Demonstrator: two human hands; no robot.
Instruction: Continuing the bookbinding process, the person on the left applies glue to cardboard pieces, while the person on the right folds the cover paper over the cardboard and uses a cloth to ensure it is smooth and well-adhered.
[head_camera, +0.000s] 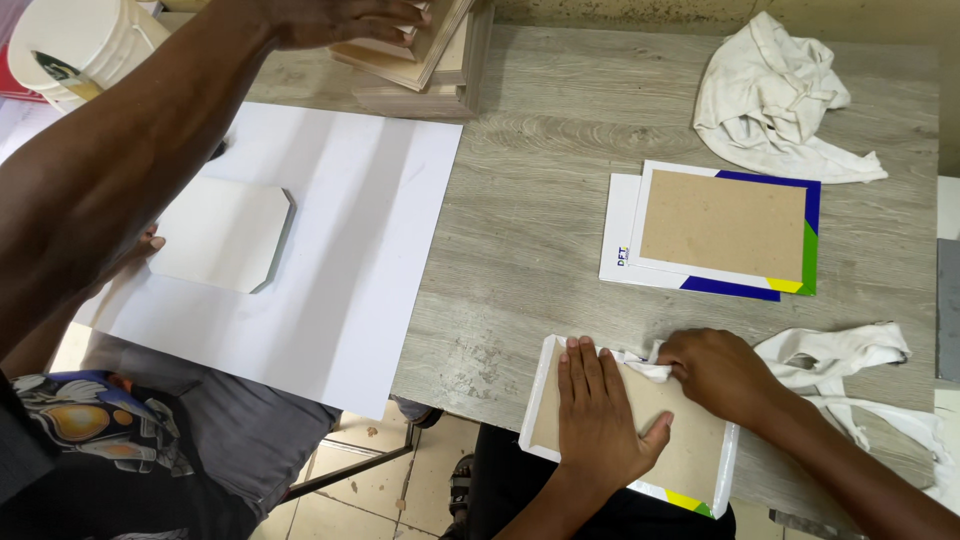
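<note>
L hand (600, 415) flat, fingers spread, pressing down on a brown backing board in a white frame (545, 395) at the near edge of the grey wood surface (520, 230). R hand (715, 372) is pinched shut on a wad of white cloth (845, 352), rubbing the board's top edge just beside the L fingertips. Hands close together, nearly touching.

Frame overhangs the surface edge on the near side, so only the L palm pins it. Risk: let up pressure or push harder w/ the cloth and it could tip or slide off toward the lap. Cloth tail trails off to the right and may snag or drag.

2nd frame w/ brown board, blue/green/yellow corners (725, 230), lies further back, well apart. Crumpled white rag (775, 95) behind it.

Left side: another person's arm (120, 170) reaches across to stacked wood frames (425, 50); white sheet (330, 250) w/ a white octagonal board (225, 235) on it, white bucket (70, 45) at the corner. Not in the way.
</note>
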